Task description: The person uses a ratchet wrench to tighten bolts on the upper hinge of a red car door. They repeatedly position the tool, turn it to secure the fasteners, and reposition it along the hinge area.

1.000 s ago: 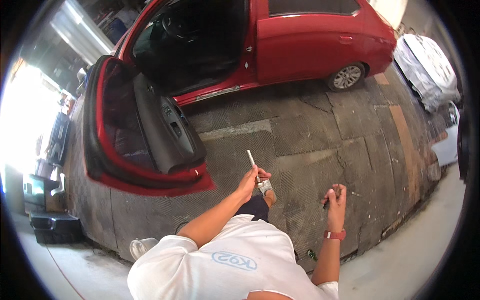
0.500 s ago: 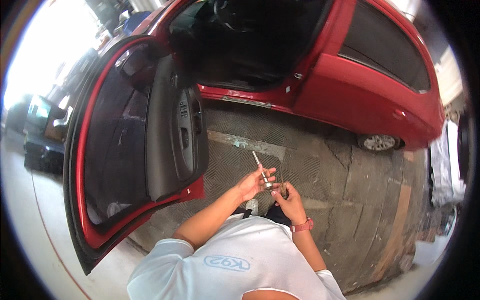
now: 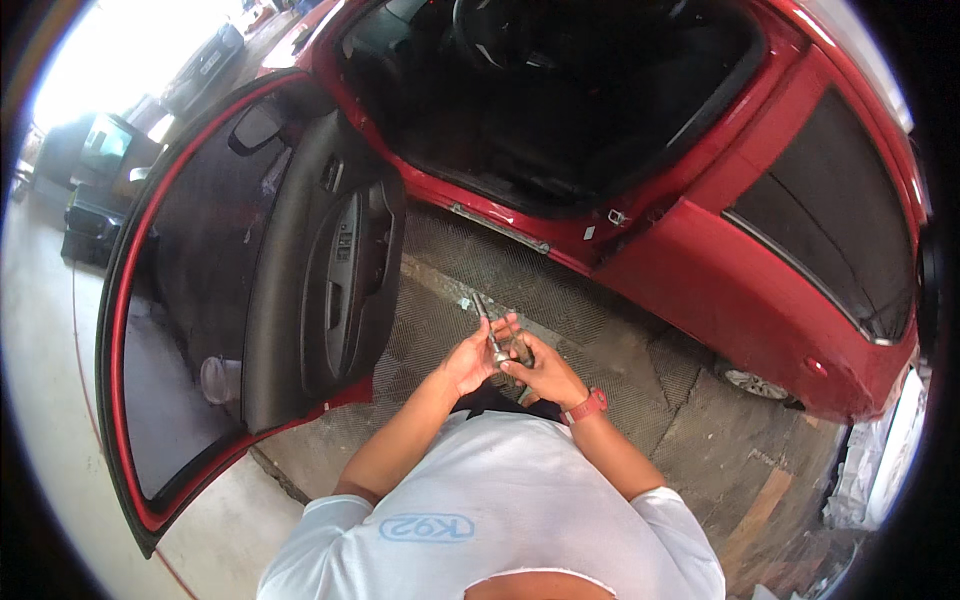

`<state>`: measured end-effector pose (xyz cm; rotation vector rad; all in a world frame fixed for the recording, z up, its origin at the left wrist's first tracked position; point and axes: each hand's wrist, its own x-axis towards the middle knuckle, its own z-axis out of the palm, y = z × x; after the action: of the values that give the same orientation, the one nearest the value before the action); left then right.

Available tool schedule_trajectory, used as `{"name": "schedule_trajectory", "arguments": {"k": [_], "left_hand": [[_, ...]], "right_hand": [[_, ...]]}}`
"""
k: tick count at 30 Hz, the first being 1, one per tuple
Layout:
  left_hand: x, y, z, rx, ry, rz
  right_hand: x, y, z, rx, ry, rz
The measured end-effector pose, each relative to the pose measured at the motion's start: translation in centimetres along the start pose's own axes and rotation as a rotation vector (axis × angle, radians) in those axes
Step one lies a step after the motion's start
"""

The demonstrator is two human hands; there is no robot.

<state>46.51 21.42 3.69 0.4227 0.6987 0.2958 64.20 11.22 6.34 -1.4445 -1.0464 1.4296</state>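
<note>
My left hand (image 3: pixel 468 364) is closed round a silver ratchet wrench (image 3: pixel 479 304) in front of my waist. Its slim handle slants up and to the left past my fingers, while its round head sits low by my palm. Right up against that head, my right hand (image 3: pixel 546 374) is closed, thumb and fingers bent together. A small dark, brownish piece shows between its fingers, mostly hidden and too small to name. A red watch (image 3: pixel 588 406) circles my right wrist.
To my left stands a red car's open front door (image 3: pixel 265 290), its dark inner panel facing me. Ahead are the door sill (image 3: pixel 500 226) and dark cabin. The closed rear door (image 3: pixel 720 270) and a wheel (image 3: pixel 755 383) lie right. Textured paving (image 3: pixel 640 420) spreads below.
My hands have come together, the right one now touching the wrench's head. The view has shifted, so the car's doorway appears larger and the rear door sits lower at right.
</note>
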Motion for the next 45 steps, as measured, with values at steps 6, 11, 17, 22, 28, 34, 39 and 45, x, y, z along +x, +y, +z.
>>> {"name": "schedule_trajectory", "arguments": {"k": [6,11,17,22,28,34,39,45], "left_hand": [[4.8,5.8,-1.9,0.143,0.197,0.009],[7.7,15.0,-7.8,0.099,0.415,0.258],[10.6,32.4,-15.7,0.176,0.755,0.553],[12.3,46.8,-16.7,0.538,1.098,0.832],[14.8,58.0,-18.1,0.823,1.334,1.059],[16.6,62.2,-19.2,0.815,1.514,1.027],[20.7,63.5,-18.7,0.648,1.700,1.021],[23.4,63.4,-21.1,0.536,1.715,1.043]], "right_hand": [[10.4,-1.5,-3.6,0.130,-0.092,-0.005],[21.8,-1.8,-5.7,0.170,0.046,0.042],[38.3,-3.2,-9.1,0.138,0.329,-0.026],[51.4,-3.0,-14.2,-0.013,0.543,-0.044],[66.3,-1.6,-21.2,-0.168,0.676,0.043],[76.7,2.0,-27.3,-0.350,0.762,0.282],[82.6,3.3,-28.6,-0.434,0.592,0.495],[88.0,8.3,-31.0,-1.129,0.277,0.470]]}}
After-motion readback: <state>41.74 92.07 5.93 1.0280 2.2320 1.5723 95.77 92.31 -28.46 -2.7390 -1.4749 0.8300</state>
